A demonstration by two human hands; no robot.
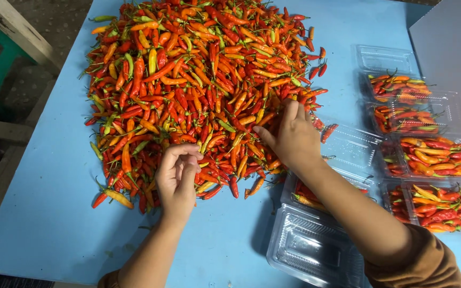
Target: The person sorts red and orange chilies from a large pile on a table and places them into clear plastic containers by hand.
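Note:
A big heap of red, orange and green chili peppers [198, 80] lies on a blue table [49, 213]. My left hand [177, 176] rests at the heap's near edge, fingers curled over a few chilies. My right hand [292, 136] reaches into the heap's right side, its fingers closed around some chilies. Under my right forearm sits an open clear plastic clamshell box [308, 248] with a few chilies [305, 194] in its far half.
Several clear plastic boxes filled with chilies [433, 157] stand in a column at the right, with an empty one [385, 56] behind them. A grey board [454, 48] borders the right edge. A green and wooden bench [1, 58] stands left of the table.

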